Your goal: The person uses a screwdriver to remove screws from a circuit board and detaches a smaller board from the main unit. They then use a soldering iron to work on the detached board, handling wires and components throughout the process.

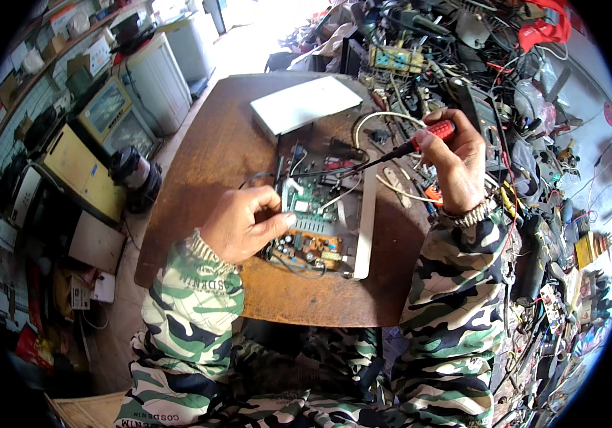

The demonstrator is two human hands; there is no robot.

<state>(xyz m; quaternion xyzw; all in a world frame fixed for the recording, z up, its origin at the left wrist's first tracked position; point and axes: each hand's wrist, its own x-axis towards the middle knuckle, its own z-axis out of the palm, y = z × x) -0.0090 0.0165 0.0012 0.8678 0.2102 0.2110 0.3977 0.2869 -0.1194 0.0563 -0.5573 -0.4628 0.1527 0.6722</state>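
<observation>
My right hand [456,160] is closed round the red handle of a screwdriver [432,135]. Its dark shaft points down and left, over the far right part of an opened electronic box [364,242]. Inside the box lie a green circuit board [307,202] and a brown circuit board [309,247], with loose wires about them. My left hand [241,222] grips the box's left edge, fingers curled and thumb over the side near the green board. Where the screwdriver's tip ends is hard to make out among the dark wires.
A white metal cover [306,103] lies on the wooden table [184,200] beyond the box. Cables and tools crowd the table's right side, beside a large heap of electronic parts [477,85]. Old appliances [152,82] line the left, with a dark cylindrical machine [134,175] on the floor.
</observation>
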